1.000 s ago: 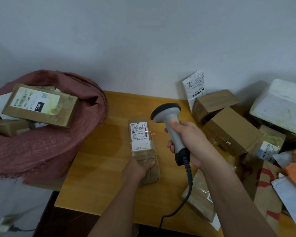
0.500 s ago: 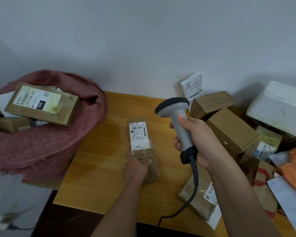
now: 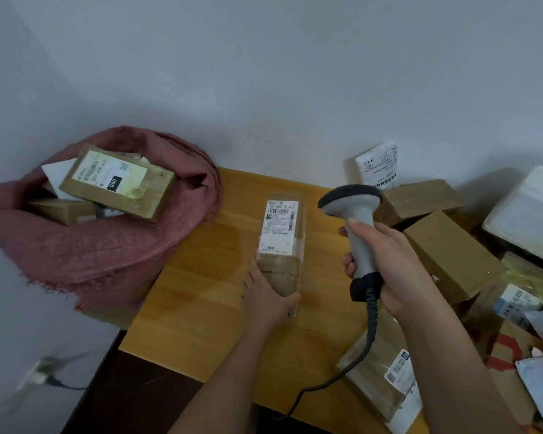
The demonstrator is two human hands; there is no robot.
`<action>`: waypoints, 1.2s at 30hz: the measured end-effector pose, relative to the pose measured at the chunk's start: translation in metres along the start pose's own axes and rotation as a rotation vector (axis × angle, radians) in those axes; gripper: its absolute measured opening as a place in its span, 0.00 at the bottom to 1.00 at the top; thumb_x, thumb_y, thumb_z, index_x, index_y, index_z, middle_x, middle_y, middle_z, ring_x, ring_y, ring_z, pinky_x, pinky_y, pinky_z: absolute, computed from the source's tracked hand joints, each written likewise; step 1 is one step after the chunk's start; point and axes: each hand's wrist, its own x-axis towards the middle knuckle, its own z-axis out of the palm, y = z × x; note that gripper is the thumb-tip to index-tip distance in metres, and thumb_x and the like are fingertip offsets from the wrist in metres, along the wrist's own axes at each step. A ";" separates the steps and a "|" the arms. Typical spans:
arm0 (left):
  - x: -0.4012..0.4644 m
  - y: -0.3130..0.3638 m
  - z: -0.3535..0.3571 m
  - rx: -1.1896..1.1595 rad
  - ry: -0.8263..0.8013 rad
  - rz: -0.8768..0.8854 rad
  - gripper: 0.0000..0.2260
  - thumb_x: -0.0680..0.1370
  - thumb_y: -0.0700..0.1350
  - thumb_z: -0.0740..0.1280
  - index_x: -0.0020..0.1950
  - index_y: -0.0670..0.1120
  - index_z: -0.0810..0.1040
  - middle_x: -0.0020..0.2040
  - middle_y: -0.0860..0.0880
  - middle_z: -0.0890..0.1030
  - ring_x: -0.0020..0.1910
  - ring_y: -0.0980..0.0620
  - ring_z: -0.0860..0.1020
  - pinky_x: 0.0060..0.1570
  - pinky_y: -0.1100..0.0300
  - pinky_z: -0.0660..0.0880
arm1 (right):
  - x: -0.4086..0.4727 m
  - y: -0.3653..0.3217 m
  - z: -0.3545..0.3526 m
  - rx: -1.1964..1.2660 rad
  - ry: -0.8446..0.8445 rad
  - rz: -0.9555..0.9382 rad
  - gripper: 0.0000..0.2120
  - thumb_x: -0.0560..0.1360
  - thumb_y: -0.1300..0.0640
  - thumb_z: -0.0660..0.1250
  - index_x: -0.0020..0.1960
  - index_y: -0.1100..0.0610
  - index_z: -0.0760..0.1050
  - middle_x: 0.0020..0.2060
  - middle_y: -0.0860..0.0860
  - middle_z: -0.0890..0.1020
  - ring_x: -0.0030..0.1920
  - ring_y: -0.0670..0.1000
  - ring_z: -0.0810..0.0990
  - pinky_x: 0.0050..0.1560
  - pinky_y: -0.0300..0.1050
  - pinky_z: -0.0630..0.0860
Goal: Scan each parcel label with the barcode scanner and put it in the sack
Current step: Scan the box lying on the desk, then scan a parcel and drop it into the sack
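A long brown parcel point(image 3: 281, 242) with a white label lies lengthwise on the wooden table point(image 3: 201, 296). My left hand point(image 3: 268, 297) grips its near end, thumb on the right side. My right hand point(image 3: 386, 264) holds the grey barcode scanner point(image 3: 356, 227) upright to the right of the parcel, its black head turned toward the label. No red beam shows on the label. The dark red sack point(image 3: 107, 245) stands at the table's left, holding several boxes, a labelled one point(image 3: 116, 183) on top.
A heap of brown boxes point(image 3: 452, 255), white mailers point(image 3: 527, 211) and labelled packets fills the right side of the table. Another wrapped parcel point(image 3: 386, 377) lies under my right forearm. The scanner's coiled cable point(image 3: 336, 374) hangs over the near table edge. A wall stands behind.
The scanner has lifted and drawn back to the right, and its red line is gone from the label. My left hand closed round the parcel's near end.
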 end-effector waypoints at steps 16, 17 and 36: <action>0.066 0.003 -0.268 -0.196 0.782 -0.205 0.44 0.68 0.66 0.69 0.78 0.50 0.56 0.74 0.40 0.59 0.71 0.36 0.61 0.68 0.37 0.61 | -0.010 0.006 0.100 0.029 -0.324 -0.067 0.07 0.79 0.56 0.69 0.56 0.55 0.78 0.41 0.54 0.80 0.29 0.49 0.77 0.28 0.41 0.75; 0.072 0.001 -0.276 -0.219 0.737 -0.238 0.44 0.68 0.68 0.69 0.78 0.51 0.56 0.76 0.40 0.55 0.73 0.35 0.57 0.68 0.36 0.60 | -0.011 0.007 0.102 0.018 -0.327 -0.069 0.07 0.79 0.56 0.69 0.56 0.55 0.78 0.40 0.53 0.80 0.29 0.49 0.77 0.28 0.41 0.75; 0.081 -0.003 -0.236 0.102 0.622 -0.154 0.36 0.71 0.51 0.74 0.73 0.45 0.60 0.73 0.39 0.55 0.69 0.36 0.58 0.67 0.42 0.60 | -0.006 0.008 0.074 0.056 -0.153 -0.069 0.07 0.77 0.55 0.70 0.54 0.56 0.78 0.45 0.56 0.80 0.29 0.49 0.78 0.28 0.41 0.76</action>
